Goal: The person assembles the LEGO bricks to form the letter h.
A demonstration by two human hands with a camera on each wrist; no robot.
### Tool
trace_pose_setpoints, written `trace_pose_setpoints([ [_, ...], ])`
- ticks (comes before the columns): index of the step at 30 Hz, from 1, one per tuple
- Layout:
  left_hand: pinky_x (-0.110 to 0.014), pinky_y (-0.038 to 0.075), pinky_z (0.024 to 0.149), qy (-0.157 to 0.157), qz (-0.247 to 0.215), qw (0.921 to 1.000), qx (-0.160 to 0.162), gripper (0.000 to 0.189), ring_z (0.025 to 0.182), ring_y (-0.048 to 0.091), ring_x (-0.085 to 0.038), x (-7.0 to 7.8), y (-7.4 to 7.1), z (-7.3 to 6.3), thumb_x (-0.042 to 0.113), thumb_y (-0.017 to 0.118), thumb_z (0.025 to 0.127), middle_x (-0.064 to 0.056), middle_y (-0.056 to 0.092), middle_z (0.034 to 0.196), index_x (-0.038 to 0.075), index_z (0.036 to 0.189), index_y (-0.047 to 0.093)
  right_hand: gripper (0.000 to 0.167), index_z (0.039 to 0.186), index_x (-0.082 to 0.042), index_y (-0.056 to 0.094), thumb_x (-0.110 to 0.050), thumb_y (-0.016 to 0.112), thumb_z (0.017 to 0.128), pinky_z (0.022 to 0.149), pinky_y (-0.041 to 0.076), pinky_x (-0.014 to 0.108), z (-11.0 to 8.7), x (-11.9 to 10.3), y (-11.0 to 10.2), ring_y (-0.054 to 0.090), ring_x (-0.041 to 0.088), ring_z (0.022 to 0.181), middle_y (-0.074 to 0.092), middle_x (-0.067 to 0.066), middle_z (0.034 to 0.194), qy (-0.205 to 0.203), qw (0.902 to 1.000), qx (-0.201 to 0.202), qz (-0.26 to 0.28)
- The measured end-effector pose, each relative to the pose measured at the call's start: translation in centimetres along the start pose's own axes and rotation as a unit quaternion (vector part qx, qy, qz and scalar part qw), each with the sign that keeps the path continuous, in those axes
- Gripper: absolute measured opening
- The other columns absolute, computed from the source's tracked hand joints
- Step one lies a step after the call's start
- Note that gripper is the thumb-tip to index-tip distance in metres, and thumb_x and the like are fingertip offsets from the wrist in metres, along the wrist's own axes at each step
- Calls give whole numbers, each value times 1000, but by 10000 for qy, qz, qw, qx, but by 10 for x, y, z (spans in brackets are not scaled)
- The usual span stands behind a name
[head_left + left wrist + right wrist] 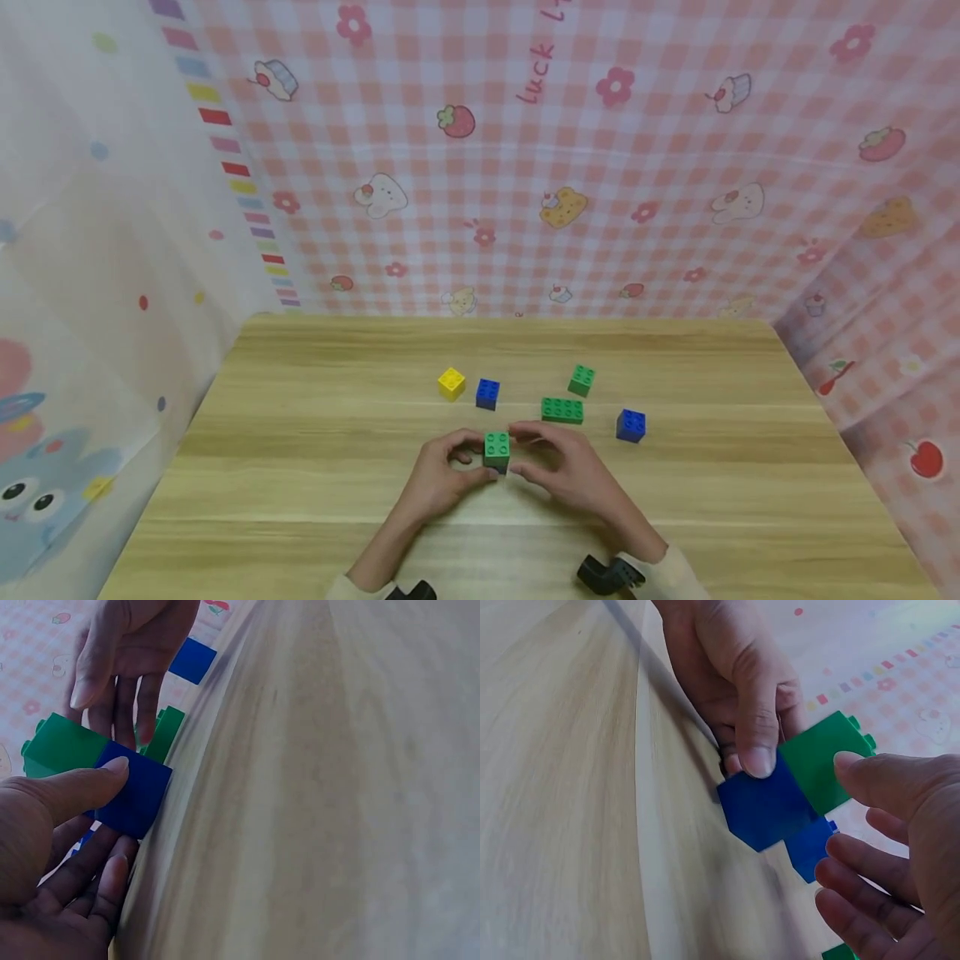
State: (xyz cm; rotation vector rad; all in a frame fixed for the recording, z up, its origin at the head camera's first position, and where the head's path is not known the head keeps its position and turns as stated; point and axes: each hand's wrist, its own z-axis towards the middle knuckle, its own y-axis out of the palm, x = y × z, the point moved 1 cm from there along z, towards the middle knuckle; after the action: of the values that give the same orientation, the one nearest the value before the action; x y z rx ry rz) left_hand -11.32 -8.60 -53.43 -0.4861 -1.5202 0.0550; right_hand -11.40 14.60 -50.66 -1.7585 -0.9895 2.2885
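Observation:
A green toy building brick (497, 444) sits on top of a blue brick (135, 791), the two joined in a small stack near the middle of the table. My left hand (442, 475) pinches the blue lower brick, its thumb on the near side. On the other side of the stack, my right hand (566, 467) is spread with a gap between thumb and fingers and grips nothing. Its thumb overlaps the green brick in the right wrist view, but the head view shows a narrow gap there.
Beyond the hands lie a yellow brick (452, 383), a blue brick (487, 394), a long green brick (562, 410) and a small green brick (581, 380). Another blue brick (631, 425) lies to the right. Patterned cloth (510, 167) hangs behind the wooden table (300, 517).

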Motion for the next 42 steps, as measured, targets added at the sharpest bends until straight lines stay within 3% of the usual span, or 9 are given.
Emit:
trace_pose_setpoints([
  [8, -22, 57, 84, -53, 220, 9997, -95, 38, 97, 67, -16, -1, -5, -3, 20, 89, 79, 1, 75, 108, 18, 113, 73, 56, 138, -10, 61, -28, 81, 89, 104, 57, 41, -11, 3, -8, 66, 21, 121, 69, 6, 134, -86, 9995, 297, -109],
  [19, -20, 56, 77, -303, 196, 9993, -66, 39, 88, 65, -15, 0, -18, -5, 15, 89, 77, -3, 74, 106, 14, 113, 73, 60, 141, -15, 59, -24, 84, 87, 101, 58, 43, -22, 6, -22, 64, 22, 123, 67, 3, 136, 15, 9952, 806, -553],
  [27, -20, 57, 74, -301, 132, 9994, 127, 40, 83, 66, -15, -2, -26, -7, 12, 90, 75, -5, 75, 104, 13, 112, 73, 61, 140, -11, 59, -14, 85, 85, 101, 57, 47, -28, 8, -41, 63, 24, 125, 65, 3, 139, -142, 9898, 1278, -610],
  [30, -21, 57, 74, -362, 113, 9991, 184, 41, 83, 66, -15, -3, -30, -8, 12, 90, 75, -6, 75, 106, 14, 113, 73, 61, 140, -10, 59, -12, 85, 85, 103, 57, 42, -30, 12, -49, 62, 24, 126, 63, 3, 141, -106, 9882, 1391, -636],
  [37, -21, 58, 74, -522, 173, 9980, 321, 42, 82, 66, -14, -5, -40, -10, 12, 89, 76, -5, 73, 106, 15, 115, 73, 62, 140, -9, 59, -13, 85, 84, 105, 52, 19, -36, 20, -66, 60, 20, 126, 63, 4, 141, -75, 9794, 1752, -998],
  [42, -22, 58, 72, -610, 25, 9974, 395, 42, 80, 66, -16, -5, -47, -11, 10, 89, 76, -7, 73, 106, 14, 114, 73, 62, 140, -12, 59, -12, 85, 84, 103, 48, 12, -40, 24, -76, 59, 18, 125, 63, 5, 141, 22, 9733, 2002, -1120],
])
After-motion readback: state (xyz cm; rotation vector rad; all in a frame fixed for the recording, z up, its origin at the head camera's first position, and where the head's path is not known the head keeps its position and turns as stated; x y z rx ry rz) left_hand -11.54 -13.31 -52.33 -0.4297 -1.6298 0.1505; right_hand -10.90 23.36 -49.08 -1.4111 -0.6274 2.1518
